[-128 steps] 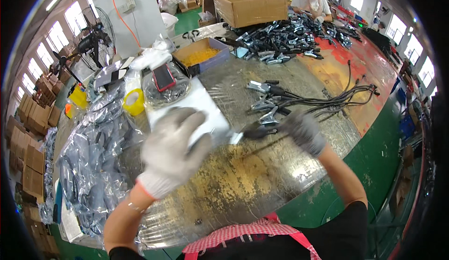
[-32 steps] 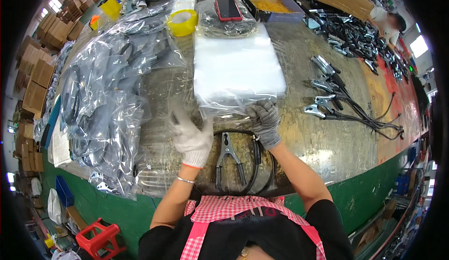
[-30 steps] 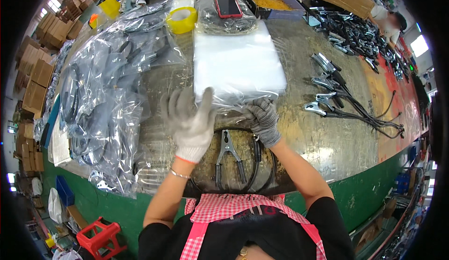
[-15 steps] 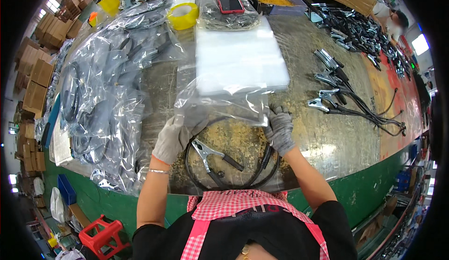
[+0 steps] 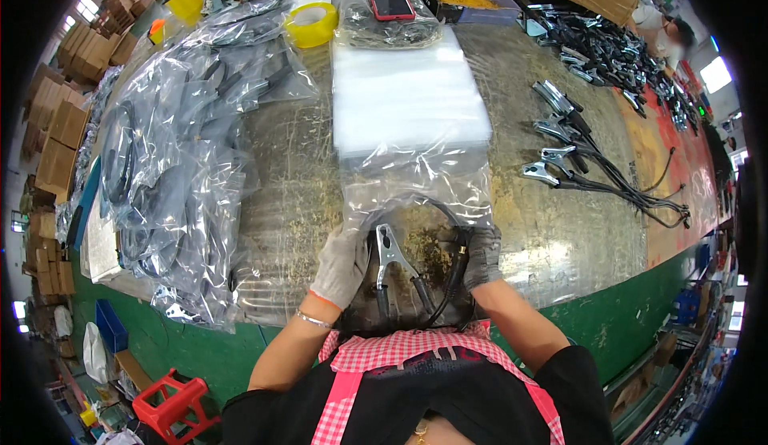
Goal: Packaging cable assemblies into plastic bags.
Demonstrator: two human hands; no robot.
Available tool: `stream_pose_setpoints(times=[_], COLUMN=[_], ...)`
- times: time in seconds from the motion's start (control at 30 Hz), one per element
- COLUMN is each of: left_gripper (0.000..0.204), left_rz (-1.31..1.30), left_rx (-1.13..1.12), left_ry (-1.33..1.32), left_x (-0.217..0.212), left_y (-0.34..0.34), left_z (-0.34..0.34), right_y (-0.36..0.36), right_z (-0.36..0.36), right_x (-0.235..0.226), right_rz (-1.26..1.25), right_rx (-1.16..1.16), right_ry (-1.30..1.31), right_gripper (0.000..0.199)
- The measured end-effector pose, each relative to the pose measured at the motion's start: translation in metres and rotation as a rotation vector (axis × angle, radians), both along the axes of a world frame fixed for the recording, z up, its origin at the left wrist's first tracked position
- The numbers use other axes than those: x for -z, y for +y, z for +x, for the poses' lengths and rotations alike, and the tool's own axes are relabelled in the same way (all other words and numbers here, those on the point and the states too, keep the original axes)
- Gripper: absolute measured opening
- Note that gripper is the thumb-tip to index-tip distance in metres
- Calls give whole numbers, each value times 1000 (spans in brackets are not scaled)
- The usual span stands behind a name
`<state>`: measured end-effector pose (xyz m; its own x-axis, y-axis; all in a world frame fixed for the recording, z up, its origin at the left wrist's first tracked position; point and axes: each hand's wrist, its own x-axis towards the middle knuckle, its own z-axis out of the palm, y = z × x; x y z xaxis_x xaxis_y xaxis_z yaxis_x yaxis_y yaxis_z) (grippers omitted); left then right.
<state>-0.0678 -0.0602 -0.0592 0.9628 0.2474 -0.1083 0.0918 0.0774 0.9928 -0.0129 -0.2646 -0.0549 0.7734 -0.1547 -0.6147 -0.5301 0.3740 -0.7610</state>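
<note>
A black clamp cable (image 5: 459, 273) is looped in front of me at the table's near edge. Its silver clamp (image 5: 385, 247) has black handle sleeves and lies inside the loop. The loop's far part sits within the mouth of a clear plastic bag (image 5: 416, 175). My left hand (image 5: 341, 269), in a grey glove, is closed on the left side of the loop beside the bag's edge. On the opposite side, my gloved right hand (image 5: 483, 256) is closed round the cable at the bag's right corner. Some fingertips are hidden behind the cable and film.
Beyond the bag lies a stack of clear bags (image 5: 410, 97), with a phone (image 5: 390, 0) on a packed bag behind it. Bagged cables (image 5: 184, 157) cover the left. Several loose clamp cables (image 5: 588, 153) lie right. Yellow tape (image 5: 310, 25) stands at the back.
Both hands have come nearer to me, the left also rightward. The cable loop has been gripped and narrowed, and its far part is now inside the bag's mouth.
</note>
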Motion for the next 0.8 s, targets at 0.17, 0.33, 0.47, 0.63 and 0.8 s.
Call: stream_pose_setpoints(times=[0.17, 0.33, 0.47, 0.63, 0.8], left_gripper=[26, 27, 29, 41, 37], left_rz=[49, 449, -15, -14, -664], left_rx=[-20, -35, -357, -321, -9], left_ry=[91, 210, 300, 205, 161], left_x=[4, -13, -13, -40, -23], left_y=[-3, -4, -7, 9, 46], left_z=[-17, -17, 0, 43, 72], right_y=[-4, -5, -5, -9, -1], right_z=[-27, -18, 1, -14, -21], right_x=[-9, -17, -3, 5, 17], right_rz=[117, 24, 111, 30, -190], right_rx=[61, -40, -146, -265, -282], right_ry=[78, 112, 217, -44, -179], right_gripper=[51, 52, 46, 50, 52])
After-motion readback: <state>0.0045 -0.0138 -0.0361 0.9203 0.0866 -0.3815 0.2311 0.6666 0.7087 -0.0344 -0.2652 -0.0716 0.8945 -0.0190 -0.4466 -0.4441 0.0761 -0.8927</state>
